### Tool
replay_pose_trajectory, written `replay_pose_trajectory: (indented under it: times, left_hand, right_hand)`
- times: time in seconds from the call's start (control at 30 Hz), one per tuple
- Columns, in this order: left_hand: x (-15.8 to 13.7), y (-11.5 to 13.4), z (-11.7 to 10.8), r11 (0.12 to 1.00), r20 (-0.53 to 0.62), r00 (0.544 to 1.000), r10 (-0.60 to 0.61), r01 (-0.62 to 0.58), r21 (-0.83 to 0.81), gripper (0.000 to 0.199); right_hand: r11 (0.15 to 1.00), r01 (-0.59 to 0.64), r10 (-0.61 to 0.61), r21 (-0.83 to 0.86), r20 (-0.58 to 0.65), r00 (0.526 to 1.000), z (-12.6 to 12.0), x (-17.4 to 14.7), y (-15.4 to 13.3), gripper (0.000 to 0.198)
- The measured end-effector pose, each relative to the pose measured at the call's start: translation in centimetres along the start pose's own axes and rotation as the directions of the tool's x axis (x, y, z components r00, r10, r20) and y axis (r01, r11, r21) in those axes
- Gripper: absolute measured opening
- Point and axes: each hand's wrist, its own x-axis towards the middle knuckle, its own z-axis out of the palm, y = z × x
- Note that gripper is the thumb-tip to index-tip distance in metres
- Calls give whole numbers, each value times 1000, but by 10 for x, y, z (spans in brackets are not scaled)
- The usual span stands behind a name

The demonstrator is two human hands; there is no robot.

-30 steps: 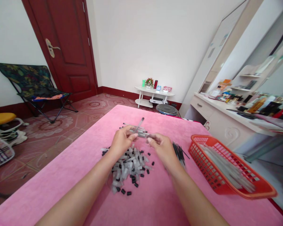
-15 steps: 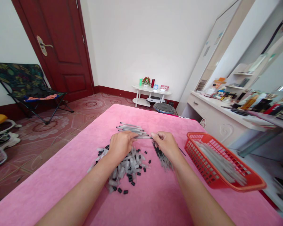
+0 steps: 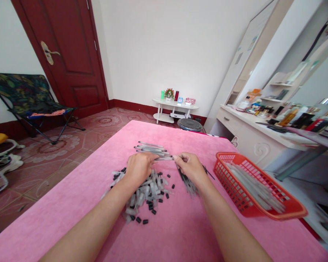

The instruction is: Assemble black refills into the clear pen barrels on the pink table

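My left hand (image 3: 140, 168) pinches the left part of a clear-barrelled pen (image 3: 165, 158), which lies level above the table. At its other end, the closed fingertips of my right hand (image 3: 190, 166) meet the tip; what small part they hold there is hidden. Just beyond my left hand lie several pens (image 3: 150, 147) with dark ends, side by side. Under and in front of my left wrist is a heap of clear caps (image 3: 153, 189) with small black plugs (image 3: 145, 221) scattered about it. Thin dark refills (image 3: 188, 185) lie in a bundle below my right hand, partly covered by it.
A red plastic basket (image 3: 243, 203) holding clear pen barrels (image 3: 258, 185) stands on the right of the pink-covered table (image 3: 177, 233). Right of it is a white dresser (image 3: 251, 131) with bottles. A folding chair (image 3: 38, 102) and a red door (image 3: 62, 54) are at the left.
Both hands keep nearly the same hold on the pen. The whole view has shifted very slightly; nothing on the table has visibly moved.
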Motion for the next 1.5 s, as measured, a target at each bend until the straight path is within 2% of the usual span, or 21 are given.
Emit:
replay_pose_trajectory:
  times: [0.1,0.23,0.3,0.37,0.47,0.53,0.63,0.83,0.97,1.03,1.13,1.27,1.33,1.4,1.5]
  left_hand:
    - [0,1,-1,1000,9,1000,16,-16,-14,30]
    - [0,0,1,1000,15,1000,10,-9,-18,31]
    - [0,-1,1,1000,18,1000,-3,3,-2,31]
    - [0,-1,1,1000,21,1000,-10,10,14,31]
    - [0,-2,2,1000,19,1000,3,-3,15,30]
    - [0,-3,2,1000,11,1000,10,-10,12,31]
    - [0,-4,2,1000,-8,1000,-9,9,11,31]
    - [0,-5,2,1000,-4,1000,-23,23,-17,31]
    - [0,-6,4,1000,-11,1000,0,0,-18,31]
    - [0,-7,5,1000,-20,1000,3,-4,-26,31]
    - [0,-7,5,1000,-17,1000,8,-9,-18,31]
    - [-1,-7,5,999,5,1000,18,-18,-36,30]
    - [0,-7,5,998,4,1000,18,-18,-53,30]
    - [0,-7,5,999,-3,1000,17,-17,-42,30]
    - [0,-6,3,1000,12,1000,17,-17,17,30]
  right_hand:
    - [1000,22,-22,-2,24,999,0,-1,-1,35]
    - [996,72,-73,46,7,997,-1,-2,-7,20]
    - [994,48,-50,98,19,999,-2,-2,-9,14]
    - [991,-17,13,132,37,999,-3,-2,-9,19]
    - [993,-69,64,92,55,996,-4,0,-4,24]
    - [999,-20,18,47,47,999,-3,0,-2,26]
    - [998,53,-53,31,5,999,-2,0,-1,14]
    - [1000,13,-13,7,27,1000,-1,0,-2,26]
    - [997,83,-83,6,18,996,-1,0,-2,13]
    - [997,72,-72,18,15,997,-1,0,-3,22]
    - [1000,27,-27,3,37,999,0,-1,-4,20]
    - [997,78,-78,-2,30,997,1,-1,-4,11]
    - [997,75,-75,14,16,997,1,-2,-5,19]
    - [999,39,-38,-20,24,999,1,-2,-6,16]
    - [995,39,-36,-90,39,999,1,-2,-4,22]
